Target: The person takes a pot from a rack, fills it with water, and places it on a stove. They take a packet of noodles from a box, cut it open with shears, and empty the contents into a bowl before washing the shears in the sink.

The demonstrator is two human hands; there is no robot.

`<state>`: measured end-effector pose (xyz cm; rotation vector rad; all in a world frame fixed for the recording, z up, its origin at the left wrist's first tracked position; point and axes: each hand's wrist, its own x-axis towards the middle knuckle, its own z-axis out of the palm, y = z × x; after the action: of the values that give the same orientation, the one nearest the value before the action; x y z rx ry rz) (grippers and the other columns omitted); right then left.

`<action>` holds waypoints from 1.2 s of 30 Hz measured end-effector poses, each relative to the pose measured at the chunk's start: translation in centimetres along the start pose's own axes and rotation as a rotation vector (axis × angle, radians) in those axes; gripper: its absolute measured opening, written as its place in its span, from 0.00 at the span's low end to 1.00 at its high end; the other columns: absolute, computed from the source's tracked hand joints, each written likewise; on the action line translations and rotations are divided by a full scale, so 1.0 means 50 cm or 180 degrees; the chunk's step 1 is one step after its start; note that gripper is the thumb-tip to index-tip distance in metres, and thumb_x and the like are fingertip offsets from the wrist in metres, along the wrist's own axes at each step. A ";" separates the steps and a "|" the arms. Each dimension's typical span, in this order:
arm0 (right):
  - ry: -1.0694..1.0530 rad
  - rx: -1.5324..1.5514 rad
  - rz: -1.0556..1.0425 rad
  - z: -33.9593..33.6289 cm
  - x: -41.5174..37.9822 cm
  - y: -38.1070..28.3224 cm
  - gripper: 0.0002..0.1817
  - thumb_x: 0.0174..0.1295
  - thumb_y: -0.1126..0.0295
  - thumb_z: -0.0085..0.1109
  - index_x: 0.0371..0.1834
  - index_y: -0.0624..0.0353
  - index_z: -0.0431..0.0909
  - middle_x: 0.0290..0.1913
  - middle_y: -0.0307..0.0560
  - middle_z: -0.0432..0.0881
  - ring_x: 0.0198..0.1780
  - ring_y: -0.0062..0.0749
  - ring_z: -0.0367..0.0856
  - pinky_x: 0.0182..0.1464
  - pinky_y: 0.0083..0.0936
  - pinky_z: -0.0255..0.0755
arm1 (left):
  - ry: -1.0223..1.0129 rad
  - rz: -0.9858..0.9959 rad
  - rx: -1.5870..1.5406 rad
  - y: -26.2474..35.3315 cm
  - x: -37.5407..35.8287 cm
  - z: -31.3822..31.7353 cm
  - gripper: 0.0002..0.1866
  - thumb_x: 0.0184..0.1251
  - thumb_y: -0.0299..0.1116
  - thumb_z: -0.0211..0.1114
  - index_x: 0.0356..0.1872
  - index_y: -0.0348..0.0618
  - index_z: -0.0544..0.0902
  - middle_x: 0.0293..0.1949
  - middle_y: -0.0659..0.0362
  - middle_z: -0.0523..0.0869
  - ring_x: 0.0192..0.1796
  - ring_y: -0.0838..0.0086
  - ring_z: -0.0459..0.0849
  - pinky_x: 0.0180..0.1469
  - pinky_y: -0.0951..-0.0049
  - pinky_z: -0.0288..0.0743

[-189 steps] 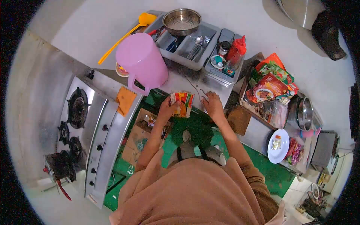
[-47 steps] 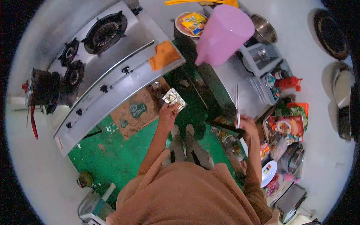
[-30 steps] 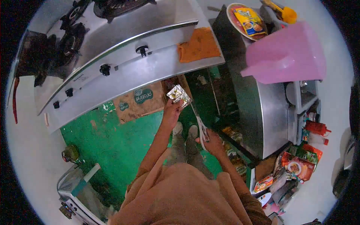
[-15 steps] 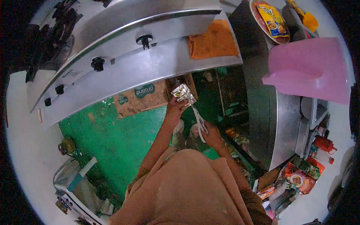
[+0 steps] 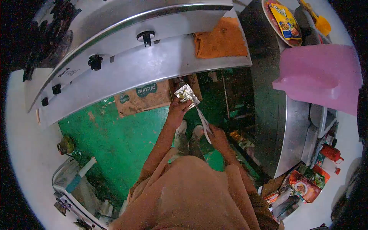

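My left hand [image 5: 178, 112] pinches the silver foil packet [image 5: 184, 92] by its near edge, so most of it stands out beyond my fingertips, above the green floor [image 5: 103, 130]. My right hand [image 5: 218, 137], lower and to the right, is closed round the pale handles of the scissors [image 5: 203, 118], whose tips point up at the packet's right-hand edge; I can't tell whether the blades have bitten into the foil. To work this well, I think I should grip the packet firmly but flat, keep my left fingertips back from the blade line, hold the opening side upward in case something loose is inside, and make one short, clean snip close to the edge rather than sawing at thin foil. As for writing, the cardboard box [image 5: 163, 102] just past my left hand carries a green label reading "pristine", with a smaller green mark beside it. The stove front [image 5: 126, 76] ahead of both hands has small lettering too faint for me to make out. Up and to the right of my right hand, beyond the pink jug [image 5: 318, 69] on the bench [image 5: 293, 134], a yellow packet [image 5: 285, 23] lies on a plate; its big white letters are too unclear to read.
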<state>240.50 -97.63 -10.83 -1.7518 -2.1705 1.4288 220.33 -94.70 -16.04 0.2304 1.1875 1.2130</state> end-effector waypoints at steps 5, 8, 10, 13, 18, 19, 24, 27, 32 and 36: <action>-0.0101 0.0069 0.0041 -0.016 0.021 -0.017 0.19 0.58 0.67 0.51 0.48 0.69 0.71 0.39 0.64 0.78 0.38 0.56 0.78 0.39 0.40 0.72 | -0.0263 -0.0160 0.0670 -0.002 0.008 -0.018 0.16 0.54 0.25 0.63 0.45 0.48 0.74 0.42 0.64 0.79 0.46 0.75 0.77 0.49 0.73 0.71; -0.0089 -0.0151 0.0069 -0.014 0.032 -0.015 0.18 0.57 0.67 0.52 0.48 0.69 0.72 0.38 0.64 0.78 0.37 0.55 0.78 0.38 0.40 0.72 | -0.0235 -0.0226 0.0632 -0.042 0.023 -0.049 0.16 0.54 0.24 0.63 0.45 0.47 0.74 0.42 0.64 0.79 0.46 0.75 0.78 0.50 0.73 0.71; -0.0134 -0.0239 0.0107 -0.012 0.034 -0.007 0.18 0.57 0.68 0.52 0.47 0.69 0.72 0.38 0.64 0.78 0.37 0.55 0.79 0.38 0.40 0.72 | -0.0294 -0.0290 0.0243 -0.036 0.024 -0.044 0.16 0.54 0.24 0.62 0.46 0.47 0.74 0.43 0.64 0.79 0.47 0.75 0.77 0.50 0.73 0.71; -0.0024 0.0119 -0.0115 0.005 0.044 0.021 0.18 0.57 0.67 0.52 0.47 0.69 0.72 0.37 0.64 0.78 0.36 0.53 0.79 0.37 0.39 0.73 | -0.0332 -0.0431 -0.0309 -0.034 0.024 -0.046 0.17 0.55 0.24 0.62 0.46 0.48 0.74 0.43 0.64 0.79 0.47 0.75 0.77 0.49 0.74 0.71; -0.0209 -0.0193 -0.0014 0.013 0.077 0.018 0.18 0.60 0.63 0.49 0.45 0.68 0.73 0.34 0.62 0.79 0.32 0.52 0.80 0.35 0.40 0.73 | -0.0512 -0.0570 0.0266 -0.036 0.034 -0.059 0.17 0.55 0.24 0.62 0.47 0.48 0.73 0.44 0.64 0.79 0.46 0.76 0.78 0.47 0.74 0.72; -0.0214 -0.0194 -0.0014 0.010 0.087 0.011 0.18 0.60 0.63 0.49 0.45 0.68 0.73 0.34 0.62 0.79 0.32 0.52 0.80 0.35 0.40 0.73 | -0.0504 -0.0408 0.0489 -0.035 0.034 -0.063 0.12 0.58 0.27 0.60 0.44 0.43 0.75 0.42 0.62 0.80 0.44 0.75 0.77 0.46 0.75 0.72; -0.0448 -0.0257 0.0130 0.056 0.149 0.058 0.21 0.60 0.57 0.49 0.44 0.66 0.74 0.32 0.61 0.79 0.33 0.52 0.80 0.35 0.39 0.72 | -0.0334 -0.0144 0.1215 -0.081 0.077 -0.113 0.12 0.61 0.30 0.57 0.45 0.39 0.77 0.41 0.56 0.81 0.43 0.70 0.78 0.47 0.73 0.72; -0.0388 0.0025 0.0221 0.074 0.177 0.067 0.22 0.59 0.53 0.51 0.40 0.64 0.76 0.30 0.59 0.79 0.32 0.50 0.79 0.34 0.39 0.70 | -0.0505 -0.0175 0.1447 -0.107 0.120 -0.152 0.15 0.59 0.30 0.58 0.49 0.41 0.76 0.43 0.56 0.80 0.44 0.67 0.78 0.49 0.71 0.72; -0.0795 0.0277 0.0171 0.062 0.230 0.041 0.25 0.58 0.47 0.51 0.38 0.63 0.76 0.29 0.58 0.79 0.30 0.50 0.78 0.35 0.40 0.69 | -0.0960 0.0678 0.2090 -0.140 0.154 -0.202 0.17 0.55 0.28 0.60 0.49 0.46 0.77 0.47 0.53 0.79 0.49 0.58 0.76 0.54 0.63 0.69; -0.1018 0.0019 0.0488 0.067 0.262 0.038 0.26 0.58 0.47 0.50 0.36 0.64 0.76 0.28 0.58 0.78 0.30 0.50 0.78 0.35 0.41 0.69 | -0.0584 -0.0727 -0.1005 -0.216 0.202 -0.253 0.11 0.58 0.32 0.62 0.42 0.49 0.75 0.38 0.61 0.82 0.45 0.72 0.78 0.43 0.73 0.71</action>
<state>235.32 -89.63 -20.57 -1.8329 -2.2055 1.8660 215.44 -96.34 -34.81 -0.0303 0.8255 1.1328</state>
